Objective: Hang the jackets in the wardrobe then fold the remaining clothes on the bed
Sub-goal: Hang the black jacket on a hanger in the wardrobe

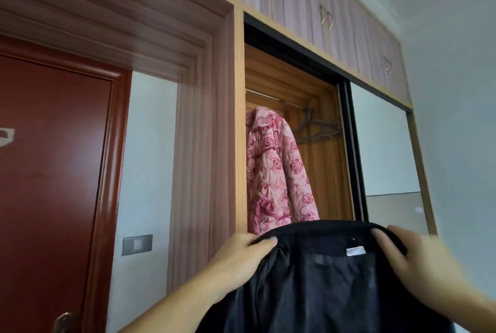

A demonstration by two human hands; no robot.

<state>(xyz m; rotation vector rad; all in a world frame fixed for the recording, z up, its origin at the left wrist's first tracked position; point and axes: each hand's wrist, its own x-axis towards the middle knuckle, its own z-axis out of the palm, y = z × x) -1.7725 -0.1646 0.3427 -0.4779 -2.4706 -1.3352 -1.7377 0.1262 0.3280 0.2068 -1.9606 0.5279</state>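
I hold the black jacket [327, 279] up in front of the open wardrobe [319, 150], lining toward me, its white label [355, 251] just below the collar. My left hand [241, 257] grips the collar's left end, thumb curled over the fabric; my right hand [410, 257] grips the right end, fingers wrapped round the edge. The jacket hangs between both hands, below the rail [276, 99]. On that rail a pink floral jacket [276, 171] hangs at the left, with empty hangers [316, 128] beside it. A red door [48, 171] stands at the left.
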